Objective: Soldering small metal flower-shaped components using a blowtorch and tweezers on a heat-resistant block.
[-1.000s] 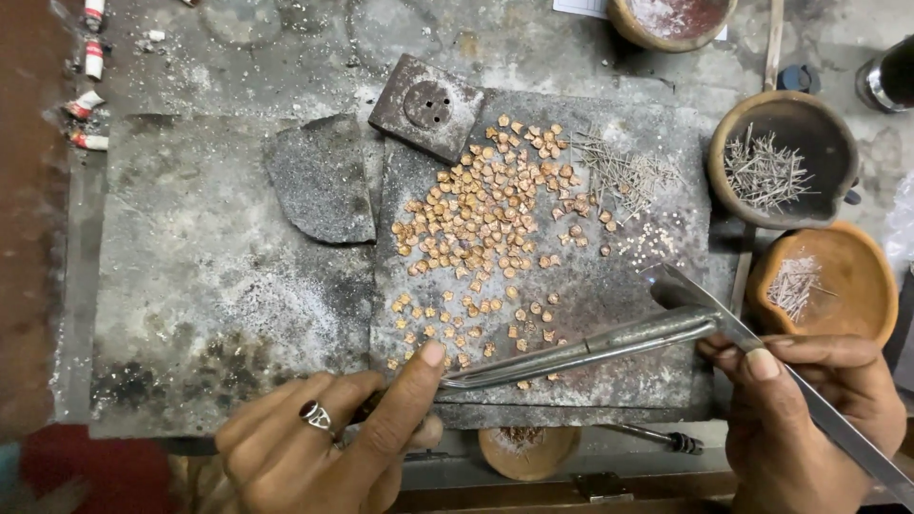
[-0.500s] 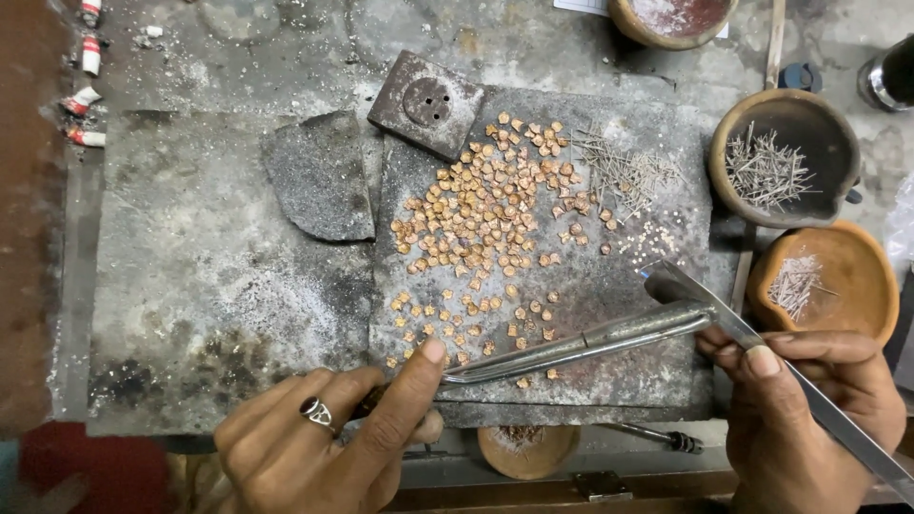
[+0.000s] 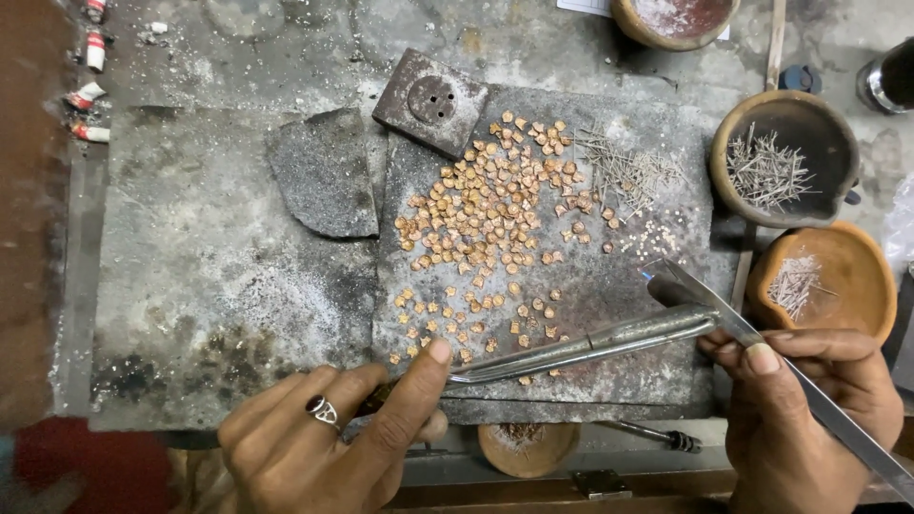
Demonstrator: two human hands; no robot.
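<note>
While the left hand [image 3: 324, 443] pins one end of the long metal tweezers [image 3: 581, 345] under its outstretched forefinger, the right hand [image 3: 809, 419] closes thumb and fingers on a flat steel blade [image 3: 724, 314] running off to the near right. Both tools lie low across the near edge of the grey slab [image 3: 219, 286], just near of the scattered copper pieces [image 3: 486, 224]. Those pieces look tiny, light, stiff and easily scattered, best pinched singly at the edges by the tweezer tips. Thin wire pins [image 3: 624, 171] lie beside them.
</note>
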